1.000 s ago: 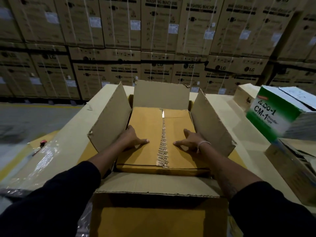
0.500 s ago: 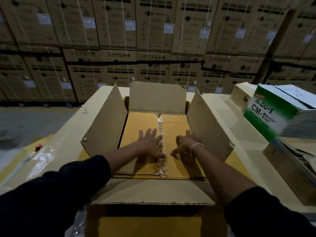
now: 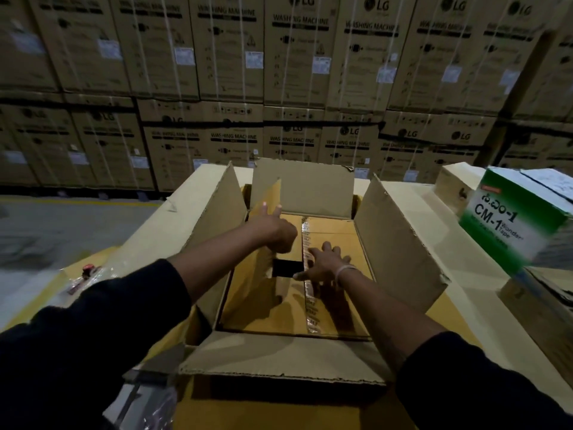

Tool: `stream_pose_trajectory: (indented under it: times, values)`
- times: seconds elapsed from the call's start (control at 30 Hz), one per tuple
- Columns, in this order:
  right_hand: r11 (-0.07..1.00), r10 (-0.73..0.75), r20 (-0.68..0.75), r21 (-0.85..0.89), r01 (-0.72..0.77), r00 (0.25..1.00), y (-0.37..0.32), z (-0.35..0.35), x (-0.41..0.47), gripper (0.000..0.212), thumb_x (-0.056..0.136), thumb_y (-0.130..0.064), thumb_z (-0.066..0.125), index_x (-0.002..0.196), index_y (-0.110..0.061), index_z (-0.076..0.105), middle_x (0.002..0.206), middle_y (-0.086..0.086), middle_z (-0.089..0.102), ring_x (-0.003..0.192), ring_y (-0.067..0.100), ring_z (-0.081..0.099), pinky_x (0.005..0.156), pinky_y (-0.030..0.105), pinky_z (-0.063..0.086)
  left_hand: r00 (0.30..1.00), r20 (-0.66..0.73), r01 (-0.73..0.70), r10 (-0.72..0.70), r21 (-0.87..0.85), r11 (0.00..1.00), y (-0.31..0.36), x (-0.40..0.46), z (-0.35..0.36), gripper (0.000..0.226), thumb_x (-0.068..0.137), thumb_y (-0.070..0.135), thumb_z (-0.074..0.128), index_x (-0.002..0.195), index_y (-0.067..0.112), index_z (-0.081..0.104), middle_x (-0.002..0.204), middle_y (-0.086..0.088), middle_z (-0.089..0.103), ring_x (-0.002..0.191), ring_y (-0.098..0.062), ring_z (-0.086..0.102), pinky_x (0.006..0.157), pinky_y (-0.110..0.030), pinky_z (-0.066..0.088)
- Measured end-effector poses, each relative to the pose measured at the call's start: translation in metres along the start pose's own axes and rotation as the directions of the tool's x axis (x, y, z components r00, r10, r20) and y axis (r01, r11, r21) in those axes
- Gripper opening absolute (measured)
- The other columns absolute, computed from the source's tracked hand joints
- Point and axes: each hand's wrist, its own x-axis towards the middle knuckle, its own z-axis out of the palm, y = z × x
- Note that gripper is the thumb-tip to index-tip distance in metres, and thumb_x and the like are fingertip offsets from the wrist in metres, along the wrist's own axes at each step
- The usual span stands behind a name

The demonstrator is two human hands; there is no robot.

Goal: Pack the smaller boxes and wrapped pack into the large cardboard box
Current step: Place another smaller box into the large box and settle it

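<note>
While my left hand (image 3: 273, 226) is lifting the stiff brown inner flap (image 3: 266, 200) by its edge, my right hand's fingers (image 3: 328, 252) are pressing flat on the taped smaller cardboard box (image 3: 335, 290).

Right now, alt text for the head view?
Left hand lifts a flap of the inner brown box inside the large cardboard box, exposing a dark gap, while the right hand presses flat on its taped top. A green-and-white tape carton sits right.

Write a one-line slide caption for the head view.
Left hand lifts a flap of the inner box inside the large cardboard box; right hand presses its taped top.
</note>
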Motion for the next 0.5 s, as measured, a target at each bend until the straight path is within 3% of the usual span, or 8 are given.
stream_pose_trajectory:
  times: [0.07, 0.17, 0.23, 0.33, 0.4, 0.5]
  values:
    - [0.998, -0.055, -0.008, -0.021, 0.054, 0.998, -0.018, 0.007, 0.004, 0.103, 0.078, -0.074, 0.071, 0.162, -0.036, 0.024, 0.168, 0.009, 0.012, 0.152, 0.041, 0.013, 0.117, 0.068, 0.017, 0.998, 0.0, 0.067, -0.068, 0.126, 0.99, -0.026, -0.01, -0.006, 0.037, 0.098, 0.015, 0.053, 0.136, 0.018, 0.054, 0.166, -0.02, 0.021, 0.153, -0.047, -0.012, 0.116, -0.077, 0.0]
    - [0.986, -0.113, 0.001, -0.123, 0.113, 0.994, -0.04, 0.019, 0.005, 0.094, 0.085, -0.056, 0.073, 0.162, -0.038, 0.022, 0.168, 0.009, 0.01, 0.153, 0.042, 0.007, 0.117, 0.072, 0.012, 0.984, 0.031, 0.159, -0.174, 0.274, 0.949, -0.061, -0.027, -0.001, 0.047, 0.102, 0.012, 0.046, 0.149, 0.018, 0.046, 0.167, -0.019, 0.018, 0.152, -0.047, -0.017, 0.112, -0.079, -0.01]
    - [0.979, -0.097, 0.025, -0.176, 0.1, 0.995, -0.046, 0.026, 0.006, 0.093, 0.087, -0.042, 0.074, 0.163, -0.037, 0.02, 0.17, 0.01, 0.004, 0.154, 0.044, -0.003, 0.116, 0.077, 0.004, 0.973, 0.011, 0.219, -0.232, 0.292, 0.931, -0.082, -0.035, 0.014, 0.05, 0.101, 0.016, 0.048, 0.15, 0.023, 0.046, 0.167, -0.021, 0.017, 0.152, -0.049, -0.015, 0.11, -0.08, -0.011]
    - [0.959, -0.066, 0.041, -0.273, 0.075, 0.997, -0.042, 0.024, 0.0, 0.103, 0.079, -0.039, 0.083, 0.162, -0.032, 0.023, 0.169, 0.013, -0.002, 0.154, 0.048, -0.01, 0.113, 0.08, 0.001, 0.97, -0.038, 0.24, -0.238, 0.231, 0.943, -0.111, -0.041, 0.049, 0.046, 0.1, 0.032, 0.052, 0.146, 0.03, 0.05, 0.168, -0.018, 0.015, 0.152, -0.05, -0.012, 0.111, -0.079, -0.009]
    - [0.948, -0.083, 0.055, -0.303, 0.096, 0.995, -0.039, 0.007, -0.006, 0.086, 0.086, -0.033, 0.078, 0.159, -0.024, 0.033, 0.169, 0.014, 0.002, 0.154, 0.049, -0.007, 0.115, 0.079, 0.004, 0.977, -0.079, 0.211, -0.198, 0.241, 0.947, -0.123, -0.041, 0.064, 0.056, 0.098, 0.049, 0.052, 0.151, 0.035, 0.043, 0.169, -0.013, 0.012, 0.154, -0.047, -0.011, 0.113, -0.077, -0.009]
    - [0.919, -0.094, 0.003, -0.385, 0.088, 0.996, -0.034, -0.038, -0.014, 0.051, 0.097, -0.027, 0.061, 0.147, -0.016, 0.052, 0.164, 0.015, 0.021, 0.152, 0.043, 0.013, 0.117, 0.071, 0.02, 0.982, -0.104, 0.18, -0.158, 0.272, 0.945, -0.127, -0.037, 0.067, 0.067, 0.094, 0.062, 0.051, 0.155, 0.037, 0.037, 0.17, -0.011, 0.012, 0.155, -0.043, -0.009, 0.115, -0.074, -0.01]
